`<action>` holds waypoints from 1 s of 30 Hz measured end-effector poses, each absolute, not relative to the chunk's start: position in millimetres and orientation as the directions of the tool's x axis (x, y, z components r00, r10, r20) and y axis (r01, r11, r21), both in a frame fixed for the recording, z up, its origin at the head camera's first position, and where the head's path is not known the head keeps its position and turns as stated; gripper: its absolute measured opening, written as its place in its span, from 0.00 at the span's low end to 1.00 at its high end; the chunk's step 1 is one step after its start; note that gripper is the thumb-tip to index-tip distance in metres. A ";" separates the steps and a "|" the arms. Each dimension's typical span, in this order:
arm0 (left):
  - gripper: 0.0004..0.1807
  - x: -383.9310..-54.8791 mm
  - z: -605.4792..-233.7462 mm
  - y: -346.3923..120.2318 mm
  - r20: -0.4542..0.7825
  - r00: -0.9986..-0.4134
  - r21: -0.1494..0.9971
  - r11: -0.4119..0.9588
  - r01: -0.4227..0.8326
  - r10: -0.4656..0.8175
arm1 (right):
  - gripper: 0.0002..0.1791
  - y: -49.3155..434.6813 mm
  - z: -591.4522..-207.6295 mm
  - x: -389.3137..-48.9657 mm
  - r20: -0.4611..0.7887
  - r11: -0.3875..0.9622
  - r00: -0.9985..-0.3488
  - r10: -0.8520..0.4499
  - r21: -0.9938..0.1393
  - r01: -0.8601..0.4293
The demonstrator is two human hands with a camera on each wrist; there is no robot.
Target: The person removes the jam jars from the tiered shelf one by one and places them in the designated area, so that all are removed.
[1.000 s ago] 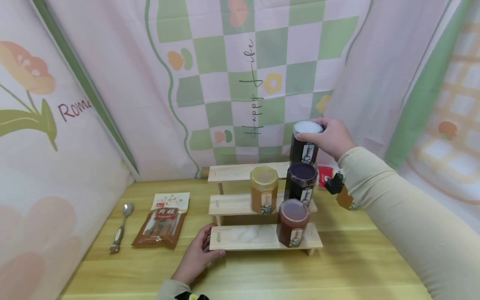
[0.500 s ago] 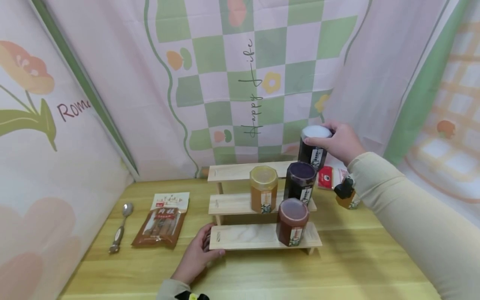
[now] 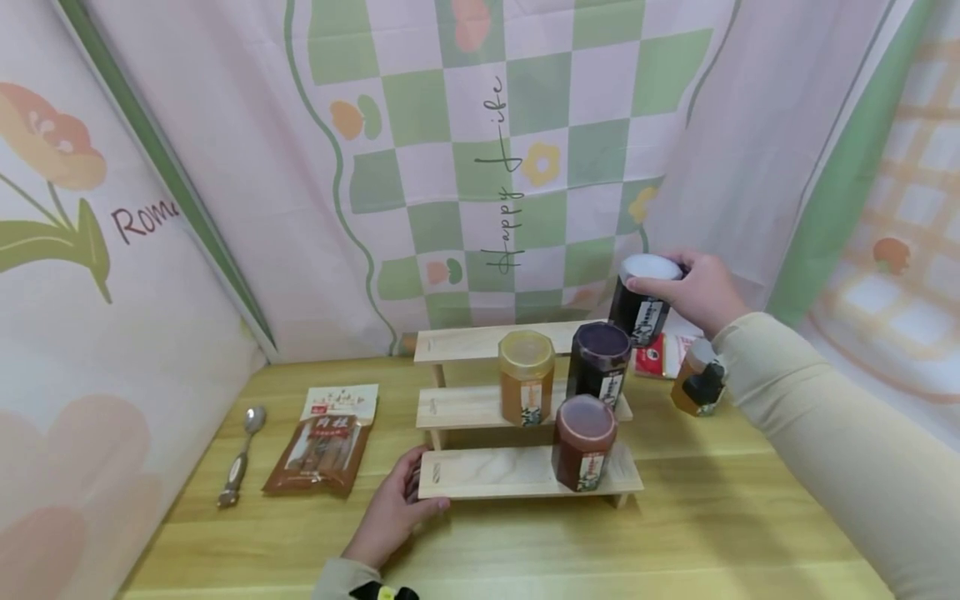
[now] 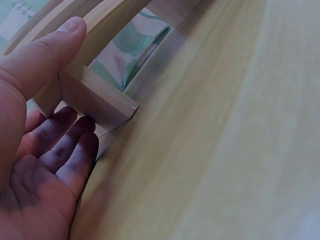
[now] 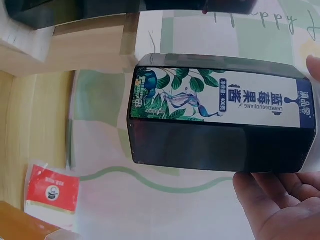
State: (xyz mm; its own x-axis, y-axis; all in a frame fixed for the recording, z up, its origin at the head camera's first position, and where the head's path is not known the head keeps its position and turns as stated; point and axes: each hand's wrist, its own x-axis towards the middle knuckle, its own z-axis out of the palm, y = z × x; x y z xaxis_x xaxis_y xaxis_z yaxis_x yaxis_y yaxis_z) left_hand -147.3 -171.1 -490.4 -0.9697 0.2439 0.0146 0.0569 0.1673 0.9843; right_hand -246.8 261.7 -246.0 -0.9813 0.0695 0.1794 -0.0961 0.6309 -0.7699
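Note:
My right hand (image 3: pixel 708 293) grips a dark jam jar (image 3: pixel 636 315) by its white lid. The jar is tilted slightly, in the air off the right end of the rack's top tier. Its blueberry label (image 5: pixel 210 100) faces the camera in the right wrist view. At lower left, my left hand (image 3: pixel 392 510) holds the left end of the bottom tier of a three-tier wooden rack (image 3: pixel 487 473). In the left wrist view the thumb (image 4: pixel 55 50) lies on the plank while the fingers curl beside the leg.
A yellow jar (image 3: pixel 527 379) and a dark purple jar (image 3: pixel 598 362) stand on the middle tier, a red-brown jar (image 3: pixel 585 442) on the bottom. Right of the rack are a red-and-white packet (image 3: pixel 650 358) and an amber jar (image 3: pixel 690 387). Left lie a brown packet (image 3: pixel 321 446) and a spoon (image 3: pixel 242 458).
My right hand has carried the dark jam jar rightward and slightly down, from over the top tier's right end to beyond it. The left hand has stayed on the rack.

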 end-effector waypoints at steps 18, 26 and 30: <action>0.55 -146.7 -490.6 -171.3 0.016 -0.972 0.984 0.171 0.057 0.236 | 0.51 280.8 -261.9 -240.0 0.157 0.669 -0.982 0.102 -0.742 -0.050; 0.54 -146.5 -490.0 -171.4 0.025 -0.970 0.982 0.177 0.069 0.240 | 0.46 287.4 -279.5 -240.9 0.223 0.711 -0.969 0.109 -0.698 -0.081; 0.53 -145.6 -488.6 -171.1 0.029 -0.969 0.980 0.183 0.076 0.246 | 0.46 289.7 -288.7 -240.8 0.217 0.690 -0.969 0.114 -0.720 -0.080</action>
State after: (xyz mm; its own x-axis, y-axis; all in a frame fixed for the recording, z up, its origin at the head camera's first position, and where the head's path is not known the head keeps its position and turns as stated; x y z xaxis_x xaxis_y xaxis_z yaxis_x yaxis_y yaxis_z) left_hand -145.6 -171.1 -488.6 -0.9689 0.2459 0.0290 0.0758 0.1828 0.9802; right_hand -240.8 289.7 -288.7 -0.9694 0.1143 0.2174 -0.0800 0.6898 -0.7196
